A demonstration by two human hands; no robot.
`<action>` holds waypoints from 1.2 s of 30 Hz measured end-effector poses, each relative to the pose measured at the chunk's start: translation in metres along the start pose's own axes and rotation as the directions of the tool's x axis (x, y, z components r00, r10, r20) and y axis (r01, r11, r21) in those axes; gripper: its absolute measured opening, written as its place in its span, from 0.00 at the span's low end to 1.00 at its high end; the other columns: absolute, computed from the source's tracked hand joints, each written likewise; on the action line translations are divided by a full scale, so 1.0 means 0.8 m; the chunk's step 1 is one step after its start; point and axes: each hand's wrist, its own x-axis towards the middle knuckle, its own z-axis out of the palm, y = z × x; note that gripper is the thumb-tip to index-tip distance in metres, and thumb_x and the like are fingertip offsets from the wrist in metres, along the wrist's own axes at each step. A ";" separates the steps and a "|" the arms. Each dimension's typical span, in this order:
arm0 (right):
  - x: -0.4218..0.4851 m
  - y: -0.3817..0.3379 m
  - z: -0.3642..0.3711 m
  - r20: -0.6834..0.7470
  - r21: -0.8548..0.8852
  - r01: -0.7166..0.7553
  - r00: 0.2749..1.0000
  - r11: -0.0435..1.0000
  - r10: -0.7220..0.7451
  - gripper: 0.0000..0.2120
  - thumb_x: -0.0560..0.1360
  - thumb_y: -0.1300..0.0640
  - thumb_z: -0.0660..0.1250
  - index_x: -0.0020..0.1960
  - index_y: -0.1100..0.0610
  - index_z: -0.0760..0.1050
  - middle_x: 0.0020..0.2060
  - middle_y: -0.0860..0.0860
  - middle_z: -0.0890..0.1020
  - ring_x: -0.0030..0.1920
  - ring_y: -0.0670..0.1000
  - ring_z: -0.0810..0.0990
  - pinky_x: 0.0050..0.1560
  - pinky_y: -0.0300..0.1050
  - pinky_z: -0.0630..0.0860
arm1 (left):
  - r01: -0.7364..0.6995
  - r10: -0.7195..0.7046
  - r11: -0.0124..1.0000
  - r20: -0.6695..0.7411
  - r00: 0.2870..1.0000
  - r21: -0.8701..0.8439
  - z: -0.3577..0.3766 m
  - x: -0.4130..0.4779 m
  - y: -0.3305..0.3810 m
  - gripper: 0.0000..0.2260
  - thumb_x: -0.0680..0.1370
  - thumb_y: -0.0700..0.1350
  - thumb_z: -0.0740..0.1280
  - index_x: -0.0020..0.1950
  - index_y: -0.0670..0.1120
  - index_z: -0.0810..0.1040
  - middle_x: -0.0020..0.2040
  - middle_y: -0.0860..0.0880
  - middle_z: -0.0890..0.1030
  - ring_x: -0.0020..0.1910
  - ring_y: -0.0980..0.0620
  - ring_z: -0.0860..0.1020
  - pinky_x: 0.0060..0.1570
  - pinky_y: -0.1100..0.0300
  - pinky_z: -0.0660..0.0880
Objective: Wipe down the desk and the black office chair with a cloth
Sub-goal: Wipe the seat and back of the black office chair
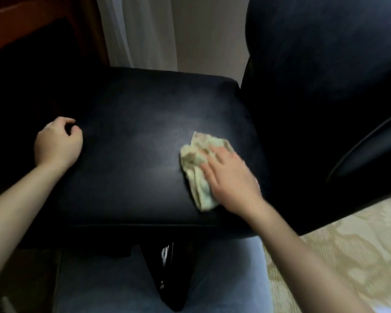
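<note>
The right hand [230,175], fingers flat, presses a crumpled pale-yellow cloth [195,177] onto the black leather chair seat [133,143]; the left hand [57,143] rests there loosely curled, empty.

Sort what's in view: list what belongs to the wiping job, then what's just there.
In the job: cloth, right hand pressing it flat, black chair seat, chair backrest, left hand resting on the seat.
Just there: white curtain, patterned carpet.
</note>
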 end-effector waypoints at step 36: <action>0.139 0.014 0.021 0.150 0.073 -0.419 0.902 0.905 0.406 0.23 0.82 0.49 0.47 0.75 0.55 0.59 0.75 0.58 0.57 0.75 0.57 0.54 0.74 0.51 0.46 | 0.072 -0.072 0.997 -0.072 0.995 0.010 -0.004 -0.014 0.005 0.14 0.80 0.44 0.59 0.62 0.41 0.77 0.60 0.39 0.78 0.59 0.39 0.74 0.58 0.51 0.70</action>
